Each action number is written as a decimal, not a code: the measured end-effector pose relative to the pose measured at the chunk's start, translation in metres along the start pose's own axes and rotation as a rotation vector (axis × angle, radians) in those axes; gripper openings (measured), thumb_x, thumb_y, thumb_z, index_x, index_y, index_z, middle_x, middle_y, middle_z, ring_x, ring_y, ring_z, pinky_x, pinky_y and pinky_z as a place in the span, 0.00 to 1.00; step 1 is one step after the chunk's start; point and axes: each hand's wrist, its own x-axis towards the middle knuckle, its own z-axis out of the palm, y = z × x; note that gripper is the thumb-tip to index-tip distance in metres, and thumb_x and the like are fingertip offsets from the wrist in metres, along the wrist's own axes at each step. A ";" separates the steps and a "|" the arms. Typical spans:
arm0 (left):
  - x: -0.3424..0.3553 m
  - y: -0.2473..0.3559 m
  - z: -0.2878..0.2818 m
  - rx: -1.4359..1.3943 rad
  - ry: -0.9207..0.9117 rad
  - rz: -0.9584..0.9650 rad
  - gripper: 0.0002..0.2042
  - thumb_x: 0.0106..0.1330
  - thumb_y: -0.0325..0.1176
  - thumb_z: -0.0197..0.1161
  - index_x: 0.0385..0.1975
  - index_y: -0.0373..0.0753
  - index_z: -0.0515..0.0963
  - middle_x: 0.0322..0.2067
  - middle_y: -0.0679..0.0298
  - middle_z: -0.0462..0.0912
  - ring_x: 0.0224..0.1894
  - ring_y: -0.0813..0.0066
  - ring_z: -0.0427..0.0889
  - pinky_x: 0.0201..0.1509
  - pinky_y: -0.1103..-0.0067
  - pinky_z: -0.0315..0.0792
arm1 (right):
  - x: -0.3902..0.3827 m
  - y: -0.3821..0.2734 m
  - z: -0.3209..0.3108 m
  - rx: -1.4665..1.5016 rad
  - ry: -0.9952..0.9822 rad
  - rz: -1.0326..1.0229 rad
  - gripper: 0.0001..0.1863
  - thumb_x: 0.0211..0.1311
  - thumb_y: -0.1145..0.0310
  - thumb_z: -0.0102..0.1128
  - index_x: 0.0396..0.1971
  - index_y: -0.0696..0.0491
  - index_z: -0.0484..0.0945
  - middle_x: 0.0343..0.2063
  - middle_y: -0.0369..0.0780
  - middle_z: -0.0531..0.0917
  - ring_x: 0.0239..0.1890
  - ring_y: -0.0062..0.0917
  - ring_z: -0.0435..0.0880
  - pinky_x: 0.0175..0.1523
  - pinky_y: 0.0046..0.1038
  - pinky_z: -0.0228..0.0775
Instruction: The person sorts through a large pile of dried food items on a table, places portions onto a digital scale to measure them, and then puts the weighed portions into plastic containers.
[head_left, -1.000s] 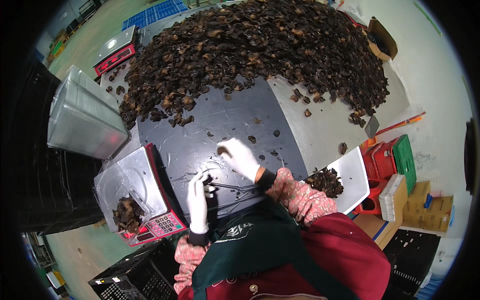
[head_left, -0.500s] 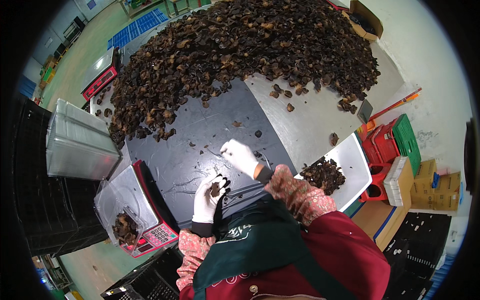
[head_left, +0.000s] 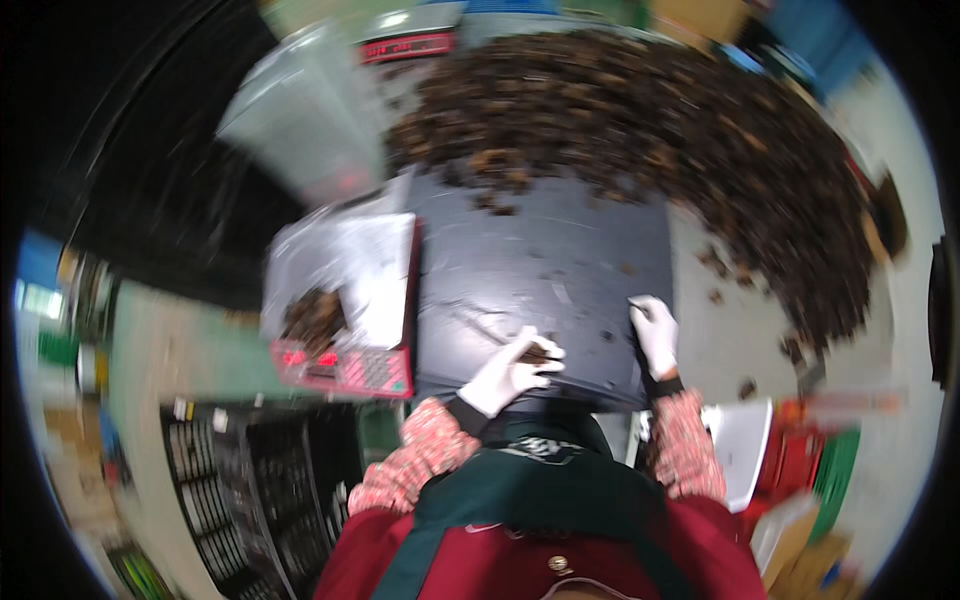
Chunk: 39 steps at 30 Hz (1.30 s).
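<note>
My left hand (head_left: 508,374), in a white glove, is closed around a dark brown piece of dried wood ear mushroom (head_left: 537,355), low over the grey mat (head_left: 480,230). To the right, my right hand (head_left: 655,338), also gloved in white, is at the mat's right edge. Its fingers are curled together; a small dark spot shows at their tips, too blurred to name. A large heap of dried wood ears (head_left: 640,110) spreads across the back of the table. On the red scale (head_left: 395,372) at the left lies a clear plastic container (head_left: 295,250) with dark pieces inside.
A stack of clear plastic containers (head_left: 305,120) stands behind the scale, with a second red scale (head_left: 407,46) farther back. At lower right are a white bin (head_left: 745,455), partly behind my sleeve, and red crates (head_left: 795,455). Black crates (head_left: 255,490) stand at lower left.
The view has swung to the left and blurred. My right hand has moved away from my left, over to the mat's right edge. The left still holds its piece.
</note>
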 end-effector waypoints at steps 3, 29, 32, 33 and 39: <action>-0.013 -0.001 -0.002 0.046 0.032 0.046 0.12 0.73 0.45 0.56 0.43 0.43 0.76 0.40 0.65 0.83 0.41 0.74 0.83 0.38 0.78 0.75 | -0.016 -0.064 0.025 0.248 -0.128 0.128 0.10 0.61 0.76 0.60 0.43 0.59 0.80 0.32 0.35 0.82 0.34 0.17 0.77 0.43 0.20 0.71; -0.147 0.173 -0.021 2.098 1.205 1.310 0.18 0.65 0.30 0.62 0.53 0.31 0.75 0.54 0.48 0.77 0.62 0.48 0.70 0.66 0.60 0.63 | 0.004 -0.139 0.159 -0.583 -0.132 -0.372 0.26 0.63 0.58 0.56 0.58 0.55 0.73 0.66 0.46 0.66 0.70 0.42 0.59 0.69 0.54 0.49; -0.092 0.118 0.002 1.735 0.735 1.146 0.17 0.64 0.26 0.60 0.53 0.30 0.75 0.55 0.46 0.76 0.62 0.47 0.71 0.66 0.61 0.63 | 0.010 -0.103 0.125 -0.691 -0.031 -0.206 0.19 0.64 0.59 0.55 0.49 0.53 0.78 0.58 0.44 0.73 0.66 0.40 0.64 0.68 0.55 0.50; -0.070 0.099 0.001 1.767 0.589 1.077 0.18 0.63 0.26 0.60 0.53 0.29 0.75 0.56 0.46 0.75 0.62 0.46 0.71 0.66 0.62 0.63 | 0.005 -0.094 0.111 -0.694 -0.030 -0.143 0.16 0.64 0.59 0.54 0.45 0.52 0.79 0.54 0.43 0.76 0.64 0.40 0.66 0.67 0.54 0.51; 0.057 -0.027 0.006 2.145 0.363 0.796 0.31 0.63 0.40 0.62 0.65 0.33 0.64 0.68 0.44 0.60 0.72 0.43 0.53 0.73 0.54 0.46 | -0.113 -0.018 -0.012 -0.748 0.085 0.008 0.04 0.54 0.67 0.55 0.28 0.50 0.76 0.28 0.39 0.76 0.37 0.33 0.78 0.41 0.34 0.69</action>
